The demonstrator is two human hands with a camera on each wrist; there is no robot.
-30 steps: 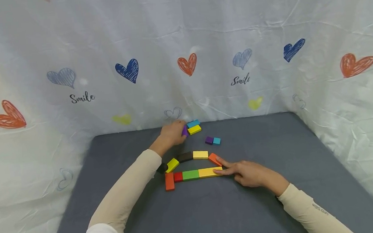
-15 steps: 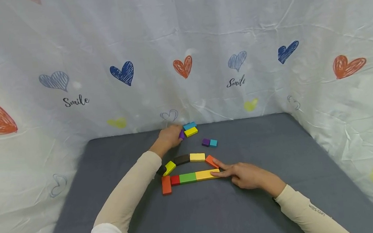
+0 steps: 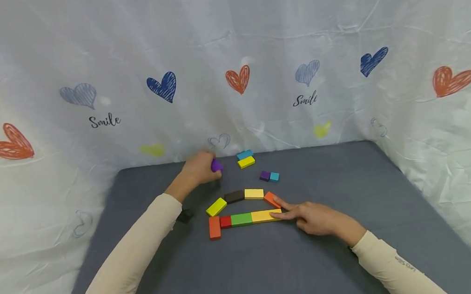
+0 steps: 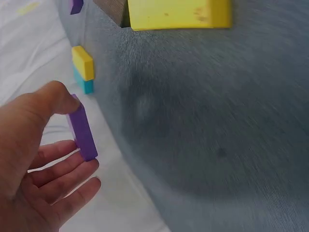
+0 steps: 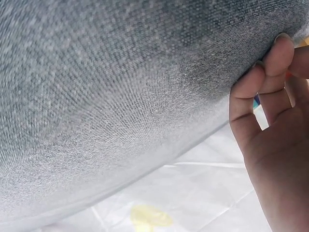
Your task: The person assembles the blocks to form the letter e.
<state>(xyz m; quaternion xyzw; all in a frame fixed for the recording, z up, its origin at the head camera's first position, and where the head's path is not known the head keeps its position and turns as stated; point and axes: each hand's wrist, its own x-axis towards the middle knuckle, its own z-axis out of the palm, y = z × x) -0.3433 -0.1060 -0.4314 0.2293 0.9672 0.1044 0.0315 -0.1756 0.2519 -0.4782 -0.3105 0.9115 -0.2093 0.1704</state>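
My left hand (image 3: pixel 198 168) pinches a purple block (image 3: pixel 216 165) between thumb and fingertips near the table's back edge. In the left wrist view the purple block (image 4: pixel 83 134) stands lengthwise between them. My right hand (image 3: pixel 315 218) reaches two extended fingers to the layout, one touching a tilted orange block (image 3: pixel 271 200), the other on a yellow block (image 3: pixel 263 216). That yellow block ends a straight row with a green block (image 3: pixel 241 219), a red block (image 3: pixel 225 221) and an upright-lying orange block (image 3: pixel 215 227). Above it arch a lime block (image 3: pixel 216 207), a black block (image 3: pixel 234 196) and a cream block (image 3: pixel 254 194).
At the back lie a blue block (image 3: pixel 245 155) and a yellow block (image 3: pixel 246 162), touching. A dark purple block (image 3: pixel 265 175) and a light blue block (image 3: pixel 274 176) sit together nearer. Grey cloth covers the table (image 3: pixel 246 272); a heart-printed white curtain (image 3: pixel 199 117) hangs behind it.
My left hand has drawn the purple block leftward, away from the blue and yellow blocks at the back. The right hand keeps its place on the layout.
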